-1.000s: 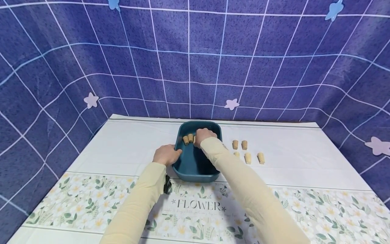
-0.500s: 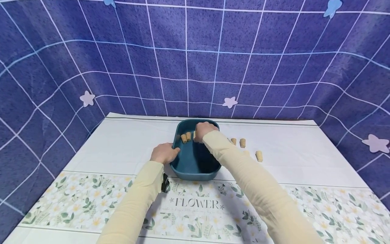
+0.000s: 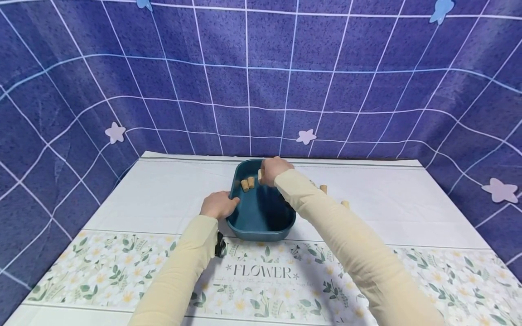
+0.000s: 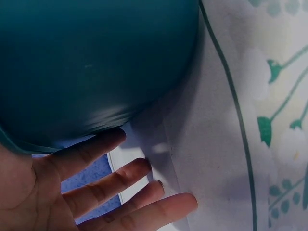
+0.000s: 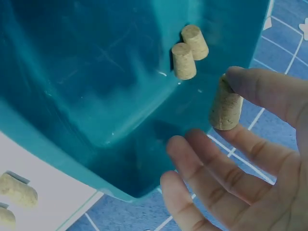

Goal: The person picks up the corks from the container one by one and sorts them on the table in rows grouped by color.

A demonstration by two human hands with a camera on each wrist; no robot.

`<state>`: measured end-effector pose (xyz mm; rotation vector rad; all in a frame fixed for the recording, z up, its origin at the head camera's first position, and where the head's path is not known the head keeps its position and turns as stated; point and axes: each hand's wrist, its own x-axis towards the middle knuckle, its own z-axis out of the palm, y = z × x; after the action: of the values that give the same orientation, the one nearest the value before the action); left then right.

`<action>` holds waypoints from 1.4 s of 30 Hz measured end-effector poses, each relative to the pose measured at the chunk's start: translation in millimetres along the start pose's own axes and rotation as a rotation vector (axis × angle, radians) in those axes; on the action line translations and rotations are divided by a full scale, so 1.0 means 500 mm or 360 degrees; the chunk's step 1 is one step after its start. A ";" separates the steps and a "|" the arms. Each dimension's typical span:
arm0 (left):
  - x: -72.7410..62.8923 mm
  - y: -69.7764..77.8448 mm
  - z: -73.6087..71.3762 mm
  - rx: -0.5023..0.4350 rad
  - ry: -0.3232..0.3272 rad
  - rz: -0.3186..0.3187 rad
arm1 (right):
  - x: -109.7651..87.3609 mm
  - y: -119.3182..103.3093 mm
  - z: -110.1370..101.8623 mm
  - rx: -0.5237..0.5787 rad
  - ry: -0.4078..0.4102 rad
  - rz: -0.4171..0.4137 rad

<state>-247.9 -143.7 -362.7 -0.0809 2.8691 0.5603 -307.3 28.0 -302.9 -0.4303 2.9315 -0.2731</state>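
Note:
A dark teal plastic bin (image 3: 261,236) stands on the white cloth. My left hand (image 3: 219,204) holds its left rim, thumb over the edge; in the left wrist view the fingers (image 4: 110,185) spread along the outer wall. Above the bin's far right part, my right hand (image 3: 276,171) pinches a tapered cork stopper (image 5: 226,106) between thumb and index finger, the other fingers loosely bent. Two cork stoppers, a left one (image 3: 244,185) and a right one (image 3: 251,182), stand close together on the bin floor, near its far left.
More corks lie on the cloth right of the bin, such as a cork (image 3: 324,188) and a paler cork (image 3: 345,204), partly hidden by my right sleeve. A blue gridded curtain (image 3: 261,90) hangs behind the table. A flower-print band (image 3: 261,290) runs along the front.
My right hand has lifted the pinched cork up slightly from near the two standing corks. Its sleeve now covers more of the corks on the right. The left hand stays on the rim.

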 end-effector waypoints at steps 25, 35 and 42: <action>-0.005 -0.003 -0.001 -0.0013 0.0011 0.0006 | -0.073 0.089 -0.046 0.0090 0.0042 -0.0041; -0.001 -0.001 -0.002 -0.0004 -0.0002 0.0006 | -0.095 0.152 -0.054 0.0119 0.0087 -0.0058; 0.006 -0.004 0.000 -0.0013 -0.0013 0.0009 | -0.118 0.197 -0.053 0.0140 0.0107 -0.0082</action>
<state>-250.6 -145.4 -363.8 -0.0716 2.8604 0.5722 -283.2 142.5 -289.2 -0.4931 2.9628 -0.4294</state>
